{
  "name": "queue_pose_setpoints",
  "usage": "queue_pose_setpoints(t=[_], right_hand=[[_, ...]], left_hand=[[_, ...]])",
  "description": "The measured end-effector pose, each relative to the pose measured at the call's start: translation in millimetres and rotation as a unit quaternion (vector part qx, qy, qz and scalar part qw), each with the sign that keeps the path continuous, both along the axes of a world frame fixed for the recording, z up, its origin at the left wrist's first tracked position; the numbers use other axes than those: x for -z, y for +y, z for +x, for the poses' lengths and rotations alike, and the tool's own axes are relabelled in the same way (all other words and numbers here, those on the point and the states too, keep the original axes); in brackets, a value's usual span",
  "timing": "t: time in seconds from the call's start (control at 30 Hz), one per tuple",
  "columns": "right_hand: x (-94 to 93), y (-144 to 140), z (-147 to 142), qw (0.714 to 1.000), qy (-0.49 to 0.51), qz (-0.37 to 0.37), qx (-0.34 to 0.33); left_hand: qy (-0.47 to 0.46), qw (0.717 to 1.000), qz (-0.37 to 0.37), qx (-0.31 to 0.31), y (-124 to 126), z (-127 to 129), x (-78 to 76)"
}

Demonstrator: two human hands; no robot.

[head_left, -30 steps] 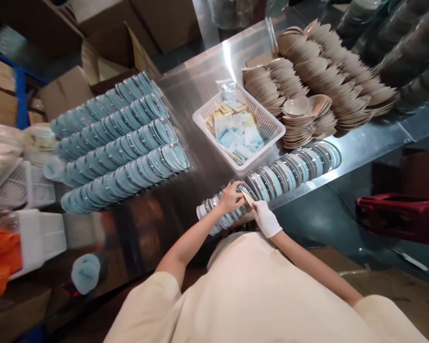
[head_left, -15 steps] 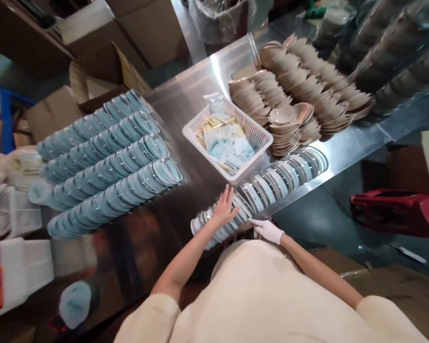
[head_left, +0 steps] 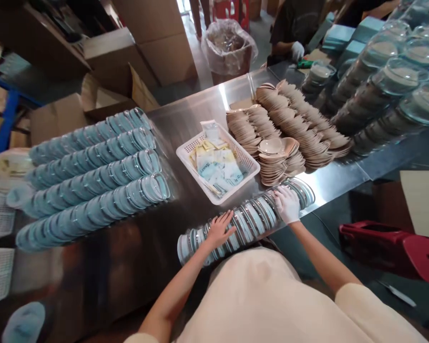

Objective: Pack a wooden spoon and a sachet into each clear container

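A long row of nested round clear plastic lids (head_left: 243,224), with pale and silvery rims, lies on its side along the table's front edge. My bare left hand (head_left: 220,230) rests on the left part of this row, fingers stretched out and spread. Farther right, my right hand (head_left: 287,204), in a white glove, is curled over the lids near the row's right end. Its fingertips are partly hidden among the lids. Just behind the row stands a white perforated basket (head_left: 181,153) holding yellow and white-blue printed packets (head_left: 218,164).
Stacked brown spoons (head_left: 284,128) lie right of the basket. Several rows of nested bluish lids (head_left: 93,205) cover the table's left side. Stacked clear containers (head_left: 386,85) stand at far right. A co-worker's gloved hand (head_left: 297,51) shows beyond the table. A red chair (head_left: 382,243) is at right.
My right hand has moved from the front side of the row up onto its right part. My left hand stays on the lids. The view has tilted up, bringing a co-worker into sight.
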State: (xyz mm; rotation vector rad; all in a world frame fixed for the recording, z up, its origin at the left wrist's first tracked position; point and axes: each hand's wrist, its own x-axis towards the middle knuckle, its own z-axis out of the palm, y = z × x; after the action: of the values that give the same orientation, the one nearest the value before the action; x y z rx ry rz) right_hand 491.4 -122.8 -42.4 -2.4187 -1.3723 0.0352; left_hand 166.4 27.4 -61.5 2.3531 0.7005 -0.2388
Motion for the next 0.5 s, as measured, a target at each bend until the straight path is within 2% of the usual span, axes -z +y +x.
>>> queue_pose_setpoints(t=[0.07, 0.13, 0.23, 0.33, 0.4, 0.5], right_hand=[[1.9, -4, 8, 0.999, -0.008, 0.017, 0.041], [-3.1, 9, 32, 0.999, 0.001, 0.034, 0.036], [-17.9, 68, 89, 0.999, 0.039, 0.02, -0.017], [-26.9, 140, 144, 0.995, 0.08, -0.054, -0.027], [-27.6, 172, 168, 0.99, 0.106, -0.093, -0.03], [-28.5, 182, 190, 0.982, 0.143, -0.122, -0.017]], left_hand=[[0.005, 0.999, 0.038, -0.014, -7, 14, -0.8], [0.009, 0.998, 0.06, -0.034, -11, 23, 0.5], [-0.012, 0.996, 0.069, -0.054, -14, 22, 2.6], [-0.08, 0.992, 0.081, -0.062, -14, 16, -2.9], [-0.128, 0.983, 0.102, -0.085, -4, 22, -11.9], [-0.147, 0.963, 0.124, -0.192, 33, 60, -26.3]])
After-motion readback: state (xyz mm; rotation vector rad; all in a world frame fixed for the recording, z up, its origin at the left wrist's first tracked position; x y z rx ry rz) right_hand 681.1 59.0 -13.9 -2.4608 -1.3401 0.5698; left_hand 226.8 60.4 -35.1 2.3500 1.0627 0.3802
